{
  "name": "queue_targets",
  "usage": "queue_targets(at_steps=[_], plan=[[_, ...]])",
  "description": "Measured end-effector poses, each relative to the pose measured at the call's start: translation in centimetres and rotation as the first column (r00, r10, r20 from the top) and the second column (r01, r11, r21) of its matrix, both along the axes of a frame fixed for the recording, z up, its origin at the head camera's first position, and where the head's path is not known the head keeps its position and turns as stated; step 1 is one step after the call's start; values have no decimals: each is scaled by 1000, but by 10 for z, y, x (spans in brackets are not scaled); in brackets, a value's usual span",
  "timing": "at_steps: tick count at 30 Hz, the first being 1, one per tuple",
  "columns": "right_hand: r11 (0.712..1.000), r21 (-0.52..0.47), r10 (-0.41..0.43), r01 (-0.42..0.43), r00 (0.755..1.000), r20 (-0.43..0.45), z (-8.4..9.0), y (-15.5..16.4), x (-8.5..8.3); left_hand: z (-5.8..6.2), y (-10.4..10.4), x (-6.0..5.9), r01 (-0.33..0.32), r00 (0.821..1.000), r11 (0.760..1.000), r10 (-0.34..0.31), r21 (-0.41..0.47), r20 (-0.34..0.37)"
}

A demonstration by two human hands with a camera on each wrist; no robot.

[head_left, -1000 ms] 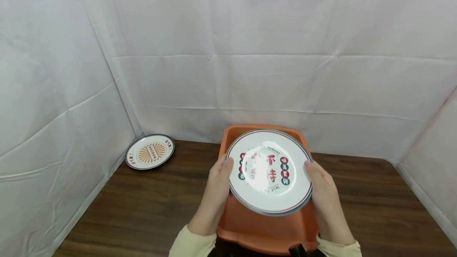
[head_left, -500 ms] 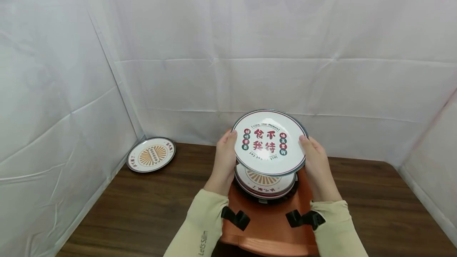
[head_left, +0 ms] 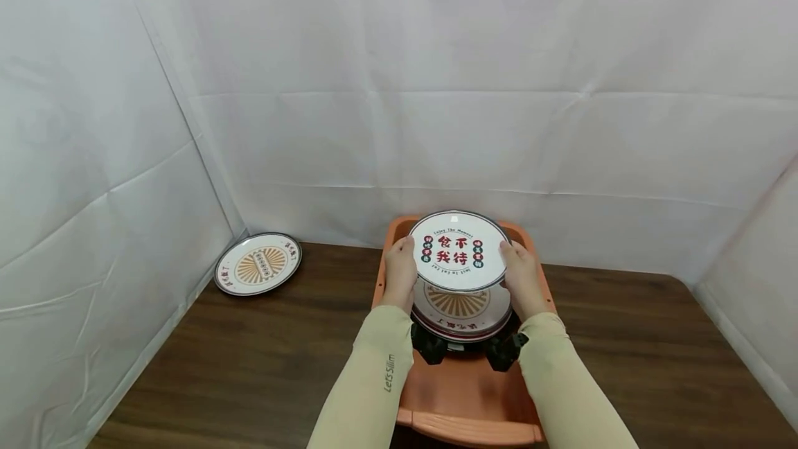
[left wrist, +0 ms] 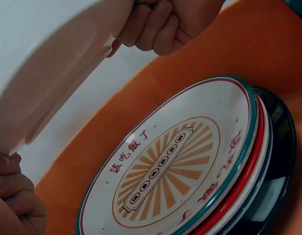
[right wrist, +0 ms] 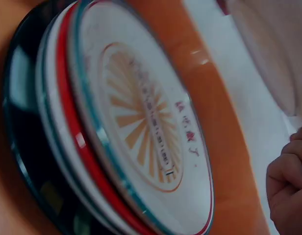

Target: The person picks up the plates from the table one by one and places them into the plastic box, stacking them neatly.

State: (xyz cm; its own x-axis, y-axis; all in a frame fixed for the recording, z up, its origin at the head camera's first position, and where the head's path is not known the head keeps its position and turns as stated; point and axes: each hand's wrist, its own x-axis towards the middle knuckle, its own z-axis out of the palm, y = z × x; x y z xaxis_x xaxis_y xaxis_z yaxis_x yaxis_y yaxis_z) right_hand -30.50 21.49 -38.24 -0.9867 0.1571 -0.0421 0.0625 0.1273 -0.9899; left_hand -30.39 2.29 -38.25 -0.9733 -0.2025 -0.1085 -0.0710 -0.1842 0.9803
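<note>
Both hands hold a white plate [head_left: 459, 251] with red and green lettering by its opposite edges. My left hand [head_left: 400, 270] grips its left rim, thumb on top; my right hand [head_left: 521, 276] grips the right rim the same way. The plate is held tilted, raised above a stack of plates [head_left: 458, 310] inside an orange bin [head_left: 461, 421]. In the left wrist view the held plate's underside [left wrist: 58, 63] is apart from the stack. The stack's top plate [left wrist: 165, 166] bears an orange sunburst, with red-, teal- and dark-rimmed plates beneath it.
Another sunburst plate [head_left: 258, 264] lies at the far left of the brown wooden table [head_left: 268, 352], near the white cloth wall [head_left: 374, 89]. White cloth also stands along the left and right sides.
Both hands have carried the lettered plate away from the body, and it looks smaller now. The stack beneath, hidden one second ago, has come into sight. The far-left plate stays put.
</note>
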Motion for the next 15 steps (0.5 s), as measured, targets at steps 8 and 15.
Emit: queue_targets(at_steps=[8,15], plan=[[992,125,0,12,995,-95,-7,4,3,-2,2,0,9,1000,990,-11,-138,-15],[950,287,-93,125,988,-123,-14,6,3,-4,6,4,-18,1000,820,12,-572,-14]])
